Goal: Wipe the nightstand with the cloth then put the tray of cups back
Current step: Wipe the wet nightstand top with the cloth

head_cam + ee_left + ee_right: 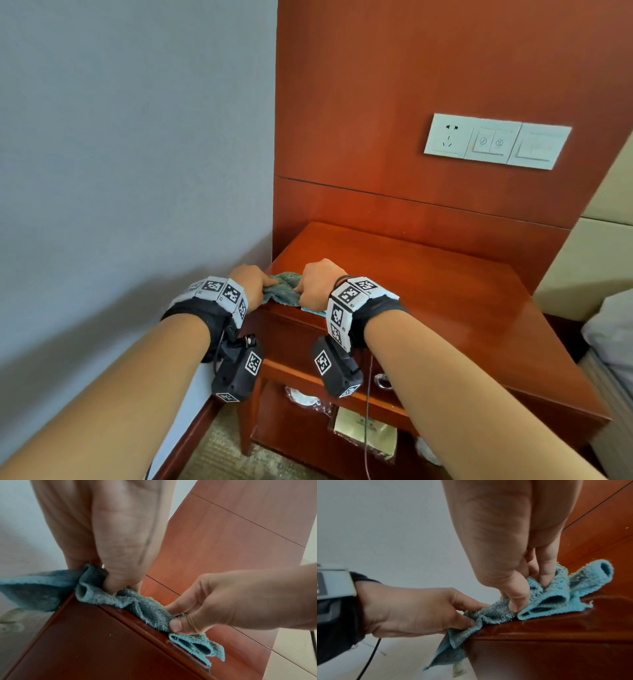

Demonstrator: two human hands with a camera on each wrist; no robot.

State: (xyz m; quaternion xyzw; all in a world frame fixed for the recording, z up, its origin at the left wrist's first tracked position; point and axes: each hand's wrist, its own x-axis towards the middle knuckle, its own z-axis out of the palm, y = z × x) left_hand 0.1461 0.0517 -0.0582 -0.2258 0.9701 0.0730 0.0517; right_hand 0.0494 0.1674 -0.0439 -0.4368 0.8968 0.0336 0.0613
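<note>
A blue-green terry cloth [284, 291] lies bunched on the front left corner of the red-brown wooden nightstand [428, 301]. My left hand [251, 286] pinches the cloth's left end [96, 588], which hangs partly over the left edge. My right hand [317, 282] pinches the right part of the cloth [544, 599] between thumb and fingers [176, 624]. Both hands sit close together at the front edge. In the right wrist view the left hand [419, 609] grips the cloth beside my right thumb. No tray of cups is in view.
A wood wall panel behind the nightstand carries a white socket and switch plate [496, 140]. A grey wall [137, 137] stands to the left. Bedding [613, 329] lies at the right. The lower shelf holds a gold packet [366, 431] and wrapped items [305, 399].
</note>
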